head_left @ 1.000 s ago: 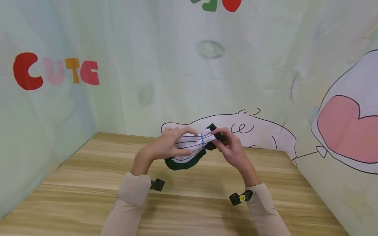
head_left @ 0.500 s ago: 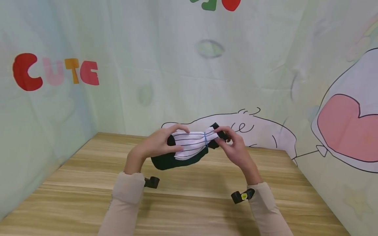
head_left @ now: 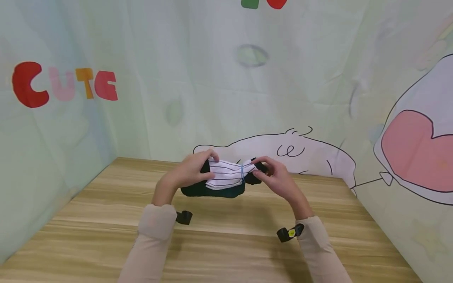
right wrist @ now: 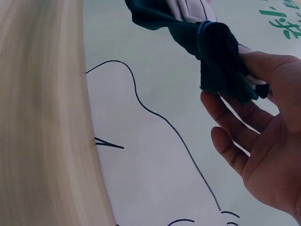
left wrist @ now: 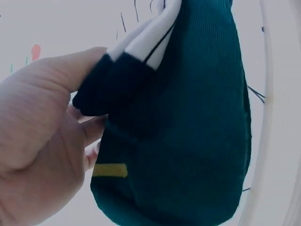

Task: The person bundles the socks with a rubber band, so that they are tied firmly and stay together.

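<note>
A pair of socks (head_left: 224, 173), one white with thin dark stripes and one dark green, is held above the table by both hands. A blue band (head_left: 242, 173) cinches the bundle near its right end. My left hand (head_left: 184, 169) pinches the left end; in the left wrist view its thumb and fingers hold the white sock's dark tip (left wrist: 113, 87), and the wide green sock (left wrist: 188, 117) with a yellow mark hangs beside it. Beyond the band, my right hand (head_left: 277, 175) pinches the gathered end, seen as green folds (right wrist: 218, 61) in the right wrist view.
Below the hands lies a wood-grain table (head_left: 226, 243). Pale printed cloth walls (head_left: 177, 78) stand along its back and both sides. Each wrist wears a small black camera, such as the left wrist's camera (head_left: 184, 217).
My left hand has slid left along the striped sock to its end, exposing more of the fabric. The bundle now lies more level. My right hand keeps its pinch, nearly still.
</note>
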The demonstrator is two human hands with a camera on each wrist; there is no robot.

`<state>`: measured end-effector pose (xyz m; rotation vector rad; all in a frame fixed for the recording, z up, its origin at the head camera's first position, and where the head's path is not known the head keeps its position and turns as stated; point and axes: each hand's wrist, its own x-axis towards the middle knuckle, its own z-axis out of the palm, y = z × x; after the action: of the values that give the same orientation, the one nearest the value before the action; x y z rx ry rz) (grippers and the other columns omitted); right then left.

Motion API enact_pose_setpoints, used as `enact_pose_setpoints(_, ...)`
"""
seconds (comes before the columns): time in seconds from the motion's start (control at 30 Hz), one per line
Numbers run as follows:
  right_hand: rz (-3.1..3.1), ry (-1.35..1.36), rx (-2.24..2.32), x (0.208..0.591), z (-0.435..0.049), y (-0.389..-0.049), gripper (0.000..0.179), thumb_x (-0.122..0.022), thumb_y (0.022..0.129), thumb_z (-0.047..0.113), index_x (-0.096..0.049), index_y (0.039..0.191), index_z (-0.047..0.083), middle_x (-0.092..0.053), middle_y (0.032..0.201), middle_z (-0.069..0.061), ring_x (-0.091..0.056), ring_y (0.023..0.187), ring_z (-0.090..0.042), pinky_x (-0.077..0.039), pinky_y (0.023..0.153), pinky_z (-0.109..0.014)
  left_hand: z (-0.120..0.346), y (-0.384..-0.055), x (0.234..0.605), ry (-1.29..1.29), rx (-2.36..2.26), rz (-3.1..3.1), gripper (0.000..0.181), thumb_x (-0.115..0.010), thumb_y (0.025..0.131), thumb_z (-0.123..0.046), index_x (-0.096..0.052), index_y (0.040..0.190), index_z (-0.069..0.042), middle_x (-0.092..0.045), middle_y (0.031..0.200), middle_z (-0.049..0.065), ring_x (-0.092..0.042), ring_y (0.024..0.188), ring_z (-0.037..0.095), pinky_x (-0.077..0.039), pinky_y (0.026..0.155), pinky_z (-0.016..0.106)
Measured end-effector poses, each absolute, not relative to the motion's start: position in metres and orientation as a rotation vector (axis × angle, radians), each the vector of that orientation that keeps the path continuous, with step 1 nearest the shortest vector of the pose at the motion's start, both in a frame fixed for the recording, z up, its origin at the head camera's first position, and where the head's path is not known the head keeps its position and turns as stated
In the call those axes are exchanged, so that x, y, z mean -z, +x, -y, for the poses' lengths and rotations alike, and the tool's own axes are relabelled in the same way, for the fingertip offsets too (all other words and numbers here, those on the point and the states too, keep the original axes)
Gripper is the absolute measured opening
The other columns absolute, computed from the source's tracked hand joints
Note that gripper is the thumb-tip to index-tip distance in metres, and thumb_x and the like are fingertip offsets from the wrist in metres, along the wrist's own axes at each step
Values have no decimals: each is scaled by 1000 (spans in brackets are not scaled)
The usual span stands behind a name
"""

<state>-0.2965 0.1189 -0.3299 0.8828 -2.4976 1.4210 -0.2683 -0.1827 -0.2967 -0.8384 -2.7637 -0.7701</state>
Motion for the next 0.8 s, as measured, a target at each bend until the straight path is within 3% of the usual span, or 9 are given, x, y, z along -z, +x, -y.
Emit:
enact_pose_setpoints(0.2,2632,861,-1557,345,-115,-305,31,-65,98,23,-60,127,12,-63,119,-15,-63,92,-27,-53,78,-38,177,-276,310,-778,541,2848,32,-69,95,-20,-59,124,-9,-61,123,11,-54,116,28,-32,101,53)
enact_pose_setpoints(0.37,2707,809,-1593,356,-113,-311,33,-64,100,28,-61,127,10,-63,113,-14,-61,87,-24,-52,72,-40,175,-283,320,-781,489,2866,29,-67,96,-19,-61,123,-9,-60,123,12,-53,117,29,-31,103,57)
enact_pose_setpoints(0.53,2809,674,-1578,364,-108,-314,31,-59,102,33,-62,125,11,-64,103,-11,-58,81,-22,-48,64,-33,173,-292,332,-778,511,2884,27,-67,96,-20,-62,122,-11,-58,123,12,-53,115,28,-34,100,53)
enact_pose_setpoints(0.8,2909,528,-1499,381,-98,-315,20,-61,101,23,-65,116,11,-59,116,-13,-59,86,-25,-50,60,-33,170,-301,352,-797,478,2968,26,-69,94,-19,-62,118,-13,-60,126,11,-51,123,30,-26,105,59)
